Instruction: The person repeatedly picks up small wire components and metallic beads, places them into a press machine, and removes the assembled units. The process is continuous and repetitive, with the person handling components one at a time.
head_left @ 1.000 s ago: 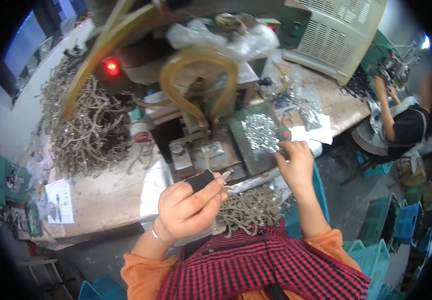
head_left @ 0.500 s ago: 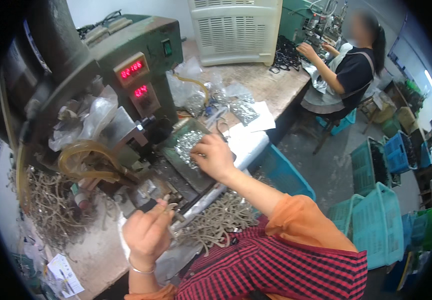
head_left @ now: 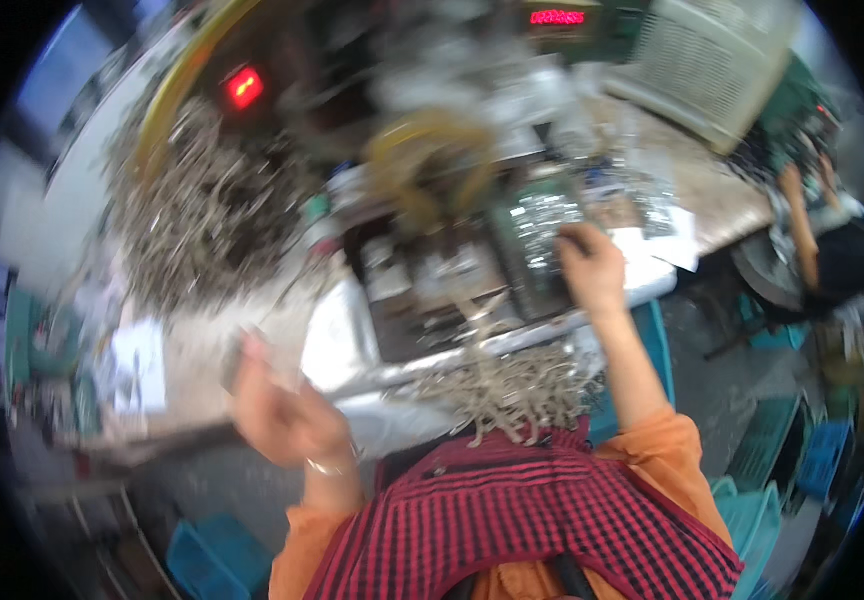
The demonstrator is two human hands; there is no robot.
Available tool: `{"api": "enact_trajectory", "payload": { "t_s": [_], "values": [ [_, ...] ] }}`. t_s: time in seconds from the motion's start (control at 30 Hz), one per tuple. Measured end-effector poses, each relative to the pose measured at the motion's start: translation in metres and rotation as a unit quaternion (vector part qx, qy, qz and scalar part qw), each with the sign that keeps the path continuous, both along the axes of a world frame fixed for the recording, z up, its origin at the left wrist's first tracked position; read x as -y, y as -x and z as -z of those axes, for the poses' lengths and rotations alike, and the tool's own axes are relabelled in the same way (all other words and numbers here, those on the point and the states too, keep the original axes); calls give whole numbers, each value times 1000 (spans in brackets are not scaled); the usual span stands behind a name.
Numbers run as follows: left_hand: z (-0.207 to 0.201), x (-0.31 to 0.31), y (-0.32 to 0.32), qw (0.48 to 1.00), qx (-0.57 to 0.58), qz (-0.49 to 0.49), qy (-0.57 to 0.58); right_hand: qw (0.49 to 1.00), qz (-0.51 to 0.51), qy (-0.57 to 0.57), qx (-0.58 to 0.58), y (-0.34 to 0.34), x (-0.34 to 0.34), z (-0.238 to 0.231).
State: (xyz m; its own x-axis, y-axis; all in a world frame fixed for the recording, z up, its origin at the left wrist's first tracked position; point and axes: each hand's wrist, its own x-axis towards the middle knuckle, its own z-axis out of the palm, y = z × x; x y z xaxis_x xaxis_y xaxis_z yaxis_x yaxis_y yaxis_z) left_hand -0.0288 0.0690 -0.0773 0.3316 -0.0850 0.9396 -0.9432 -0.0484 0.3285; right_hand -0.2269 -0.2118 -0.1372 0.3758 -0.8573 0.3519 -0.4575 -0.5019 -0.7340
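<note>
My left hand (head_left: 290, 415) hangs over the table's front edge on the left, well away from the machine. Motion smears its fingers; a small greyish patch shows at their tips, too blurred to name. My right hand (head_left: 595, 268) is at the right side of a green tray (head_left: 522, 285) of small shiny metal pieces (head_left: 540, 230). Its fingers are curled and pressed together, and whatever they hold is hidden. Between my hands, a pile of beige cord-like strips (head_left: 517, 390) lies along the front edge, with one strip reaching up toward the machine's work spot (head_left: 452, 265).
A bigger tangle of beige strips (head_left: 207, 215) covers the back left. A yellowish hose (head_left: 432, 150) loops over the machine. White paper (head_left: 139, 365) lies on the left. Blue crates (head_left: 217, 560) stand on the floor. Another person (head_left: 837, 250) sits at the far right.
My view has swung to the left. My left hand has left the machine's work spot and moved left over the table edge. My right hand has shifted to the metal pieces' right side.
</note>
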Motion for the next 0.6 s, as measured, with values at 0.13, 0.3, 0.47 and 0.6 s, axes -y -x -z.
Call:
{"api": "enact_trajectory", "payload": {
  "t_s": [0.13,0.3,0.47,0.6],
  "values": [
    [-35,-8,-74,971,-238,-2,10,997,-52,-17,63,-9,-2,-8],
    [32,42,-139,908,-40,-153,-389,989,-60,-88,98,-34,-12,-28],
    [58,86,-145,892,-107,-139,-416,992,-18,-98,75,-6,-14,-19],
    [82,94,-157,847,-197,-118,-480,984,-77,-85,137,2,-32,-33]
  ]
}}
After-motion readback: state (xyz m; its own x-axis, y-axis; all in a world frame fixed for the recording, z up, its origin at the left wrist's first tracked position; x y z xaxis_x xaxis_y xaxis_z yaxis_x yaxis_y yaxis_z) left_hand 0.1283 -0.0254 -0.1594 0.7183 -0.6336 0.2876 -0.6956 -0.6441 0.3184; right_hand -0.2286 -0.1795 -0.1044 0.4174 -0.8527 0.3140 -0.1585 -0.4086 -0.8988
